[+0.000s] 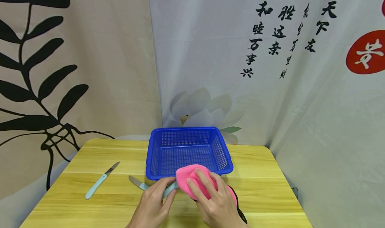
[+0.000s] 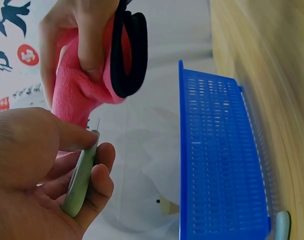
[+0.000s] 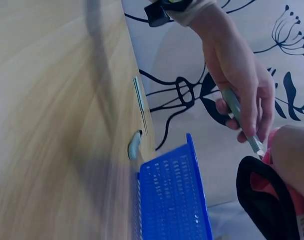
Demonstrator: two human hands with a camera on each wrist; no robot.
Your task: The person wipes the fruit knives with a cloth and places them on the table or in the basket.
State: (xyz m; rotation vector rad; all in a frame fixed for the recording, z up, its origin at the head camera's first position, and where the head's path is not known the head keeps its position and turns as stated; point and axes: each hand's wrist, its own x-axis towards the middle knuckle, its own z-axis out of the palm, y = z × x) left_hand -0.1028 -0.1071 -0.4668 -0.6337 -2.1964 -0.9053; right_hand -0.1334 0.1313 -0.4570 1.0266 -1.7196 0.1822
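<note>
My left hand [image 1: 154, 201] grips a knife by its pale blue-green handle [image 2: 80, 182]. My right hand [image 1: 216, 201] holds a fluffy pink cloth [image 1: 185, 175] with black edging, bunched at the front end of that knife. Most of the blade is hidden by the cloth; only a sliver shows in the left wrist view. A second knife [image 1: 136, 182] lies on the table just beyond my left hand, partly covered by it. Farther left rests a third knife [image 1: 102, 179] with the same pale handle, its blade pointing away.
A blue plastic basket [image 1: 186, 129] with mesh walls stands at the back middle of the wooden table [image 1: 264, 194], just beyond both hands. Behind the table hangs a printed curtain [image 1: 204, 54] with dark leaves and writing.
</note>
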